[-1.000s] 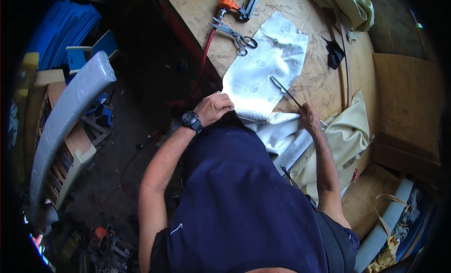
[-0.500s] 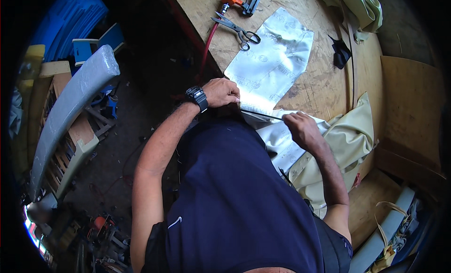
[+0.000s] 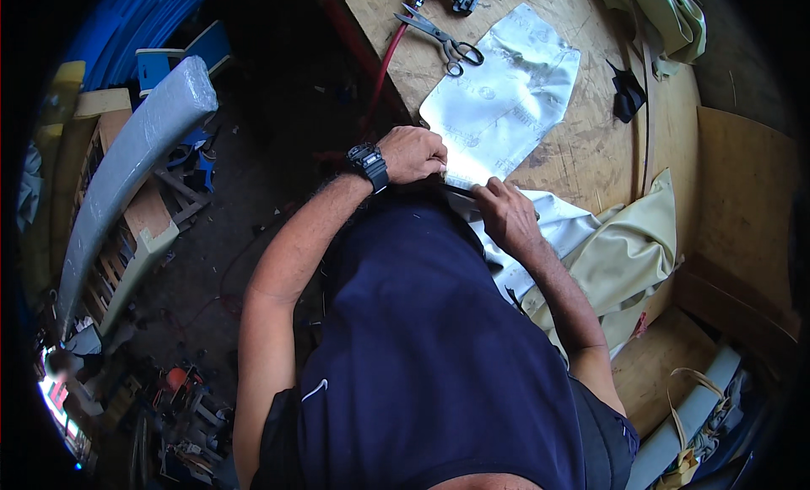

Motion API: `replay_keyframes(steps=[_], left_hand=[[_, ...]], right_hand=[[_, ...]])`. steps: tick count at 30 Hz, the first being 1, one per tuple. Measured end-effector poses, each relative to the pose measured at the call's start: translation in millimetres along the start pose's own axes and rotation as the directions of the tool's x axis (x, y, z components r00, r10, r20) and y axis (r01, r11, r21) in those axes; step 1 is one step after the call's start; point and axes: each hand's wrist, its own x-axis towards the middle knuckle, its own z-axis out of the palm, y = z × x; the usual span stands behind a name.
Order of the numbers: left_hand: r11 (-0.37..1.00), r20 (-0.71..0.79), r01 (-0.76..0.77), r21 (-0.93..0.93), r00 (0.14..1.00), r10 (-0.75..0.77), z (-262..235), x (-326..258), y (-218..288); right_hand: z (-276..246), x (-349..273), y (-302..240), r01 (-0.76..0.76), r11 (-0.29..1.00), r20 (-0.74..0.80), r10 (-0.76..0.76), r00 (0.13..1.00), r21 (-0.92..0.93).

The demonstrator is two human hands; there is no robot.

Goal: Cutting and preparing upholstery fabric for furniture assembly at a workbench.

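Left hand (image 3: 413,152) curled on the silver sheet (image 3: 506,97), right hand (image 3: 504,211) now beside it, both pinching a thin dark strip (image 3: 458,189) at the sheet's near edge, which I read as trimming; scissors (image 3: 439,38) beyond.

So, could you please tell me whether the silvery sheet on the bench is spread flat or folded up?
Spread flat: the silvery sheet lies open on the wooden bench, wrinkled but unfolded, its near edge under both hands.

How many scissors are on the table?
1. The scissors lie at the far end of the wooden table, beside the silvery sheet and the red hose. More could be hidden under the cloth.
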Motion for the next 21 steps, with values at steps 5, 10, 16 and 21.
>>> replay_keyframes(steps=[5,10,16,21], left_hand=[[0.999,0.015,0.028,-0.023,1.0,-0.028,3,5,-8],[0.998,0.02,0.046,-0.053,0.999,-0.045,8,7,-13],[0.999,-0.019,0.02,-0.036,1.0,-0.021,10,7,-9],[0.999,-0.009,0.04,-0.022,0.999,-0.04,7,6,-4]], right_hand=[[-12,-4,-10,-0.054,0.999,0.039,0.054,0.998,-0.004],[-19,-6,-20,0.015,0.993,0.1,-0.003,0.995,-0.121],[-2,-4,-19,0.009,0.999,0.037,-0.008,0.999,-0.049],[16,-3,-14,-0.014,0.999,-0.068,0.017,0.998,0.04]])
